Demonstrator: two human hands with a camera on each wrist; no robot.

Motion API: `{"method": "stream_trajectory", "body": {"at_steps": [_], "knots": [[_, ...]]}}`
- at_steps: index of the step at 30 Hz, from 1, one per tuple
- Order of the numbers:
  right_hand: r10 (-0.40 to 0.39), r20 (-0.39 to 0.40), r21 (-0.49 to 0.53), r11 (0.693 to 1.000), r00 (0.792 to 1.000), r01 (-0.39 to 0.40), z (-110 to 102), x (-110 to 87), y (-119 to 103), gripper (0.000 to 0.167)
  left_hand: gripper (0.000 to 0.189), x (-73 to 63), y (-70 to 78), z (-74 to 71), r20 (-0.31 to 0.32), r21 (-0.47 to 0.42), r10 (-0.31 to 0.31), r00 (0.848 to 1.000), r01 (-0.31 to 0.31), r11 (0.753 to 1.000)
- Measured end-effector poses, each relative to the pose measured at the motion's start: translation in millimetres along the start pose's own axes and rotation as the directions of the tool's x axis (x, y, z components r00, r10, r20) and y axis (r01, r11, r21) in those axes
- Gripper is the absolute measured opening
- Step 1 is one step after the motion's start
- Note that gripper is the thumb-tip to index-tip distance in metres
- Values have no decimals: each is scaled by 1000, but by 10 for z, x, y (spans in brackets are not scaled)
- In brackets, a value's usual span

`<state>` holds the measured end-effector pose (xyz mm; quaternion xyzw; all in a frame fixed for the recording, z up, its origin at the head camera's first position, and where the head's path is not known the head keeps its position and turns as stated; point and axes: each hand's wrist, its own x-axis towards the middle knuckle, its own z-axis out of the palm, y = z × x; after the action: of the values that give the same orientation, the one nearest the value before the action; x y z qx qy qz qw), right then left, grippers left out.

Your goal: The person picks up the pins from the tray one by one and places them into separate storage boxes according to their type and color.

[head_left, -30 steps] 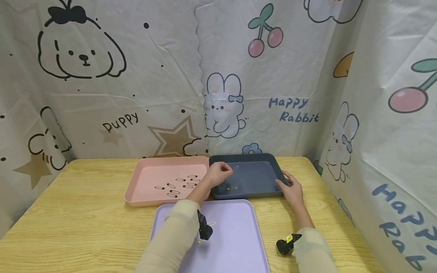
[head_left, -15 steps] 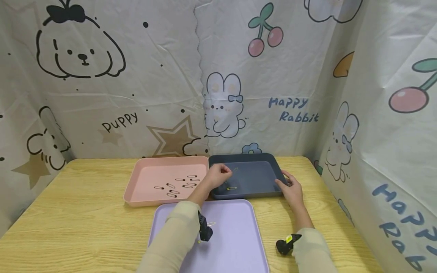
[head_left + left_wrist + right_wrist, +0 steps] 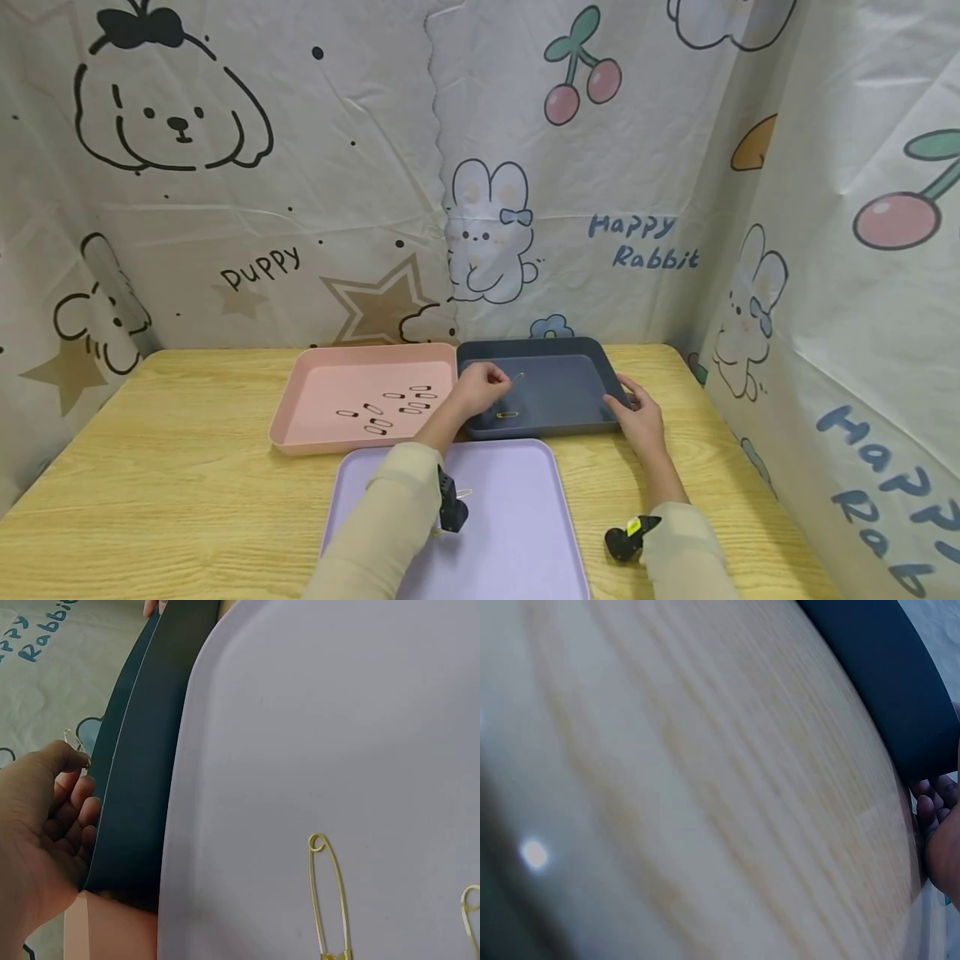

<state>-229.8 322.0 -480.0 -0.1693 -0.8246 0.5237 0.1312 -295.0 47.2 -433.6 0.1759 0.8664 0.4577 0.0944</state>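
Observation:
My left hand (image 3: 478, 390) pinches a gold safety pin (image 3: 73, 738) between thumb and forefinger, over the left part of a dark blue tray (image 3: 570, 387). Below it, another gold safety pin (image 3: 507, 414) lies on that tray's floor. At the tray's right side, my right hand (image 3: 642, 421) holds the rim, thumb at the edge and fingers along the outside. Nearer me is a lilac tray (image 3: 517, 500), partly covered by the left forearm; in the left wrist view a gold safety pin (image 3: 328, 900) and part of a second one rest on it.
A pink tray (image 3: 337, 375) with several black safety pins (image 3: 377, 423) stands left of the dark blue tray, touching it. All three trays sit on a wooden table (image 3: 187, 467). Printed cloth (image 3: 360, 167) hangs behind and at the sides.
My left hand has lowered slightly over the dark blue tray, still pinching the gold safety pin. The right hand keeps its hold on the rim.

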Motion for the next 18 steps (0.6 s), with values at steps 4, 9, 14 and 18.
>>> {"method": "stream_trajectory", "body": {"at_steps": [4,9,14,18], "knots": [[0,-2,-2,1000,1000,0,-3,4,8,52,12,7,5,7,5,36,7,1000,-7,999],[-1,-4,0,1000,1000,1,1,8,16,52,11,-4,20,9,17,68,0,1000,-1,998],[-5,-2,2,1000,1000,5,5,2,20,51,10,-11,32,15,6,84,-4,1000,4,996],[-7,-7,-11,1000,1000,7,6,9,24,52,10,-3,39,20,-6,94,-12,1000,12,995]]}}
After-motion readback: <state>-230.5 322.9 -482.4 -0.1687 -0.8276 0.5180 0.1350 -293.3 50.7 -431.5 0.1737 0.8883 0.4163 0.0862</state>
